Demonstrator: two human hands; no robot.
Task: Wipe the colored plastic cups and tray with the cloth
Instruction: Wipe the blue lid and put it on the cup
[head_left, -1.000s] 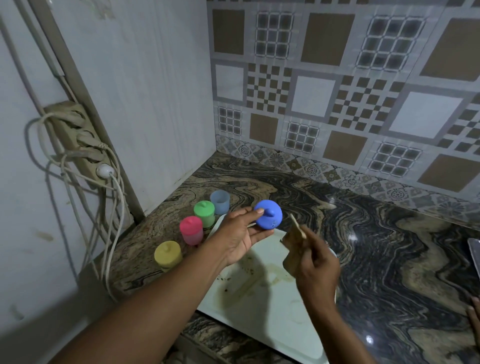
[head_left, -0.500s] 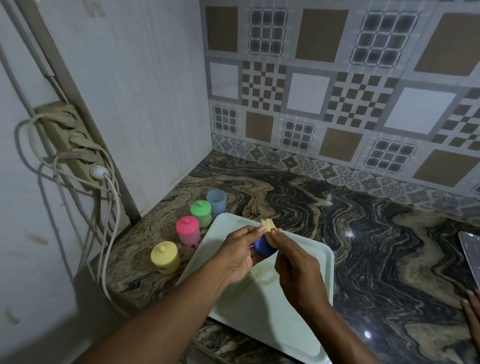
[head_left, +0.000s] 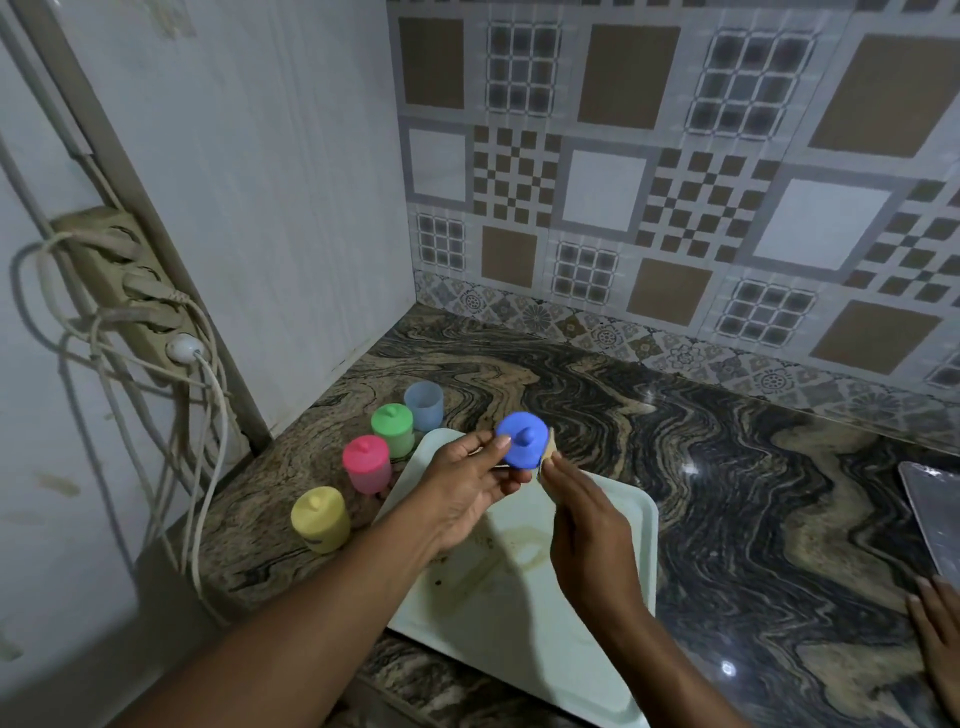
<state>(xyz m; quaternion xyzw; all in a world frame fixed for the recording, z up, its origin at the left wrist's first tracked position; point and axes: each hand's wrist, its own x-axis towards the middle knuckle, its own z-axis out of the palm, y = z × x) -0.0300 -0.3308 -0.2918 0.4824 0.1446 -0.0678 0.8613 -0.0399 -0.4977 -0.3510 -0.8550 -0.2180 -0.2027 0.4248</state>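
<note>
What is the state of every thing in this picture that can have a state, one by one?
Blue lid: off any cup, held by left hand.
Cloth: pinched by right hand, at the lid's edge.
Light blue cup: upright, no lid.
Green cup: upright, lid on.
Pink cup: upright, lid on.
Yellow cup: upright, lid on.
Tray: flat on counter, stained.

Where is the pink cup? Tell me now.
In the head view, the pink cup stands on the counter at left, between the green cup and the yellow cup, beside the tray.
</note>
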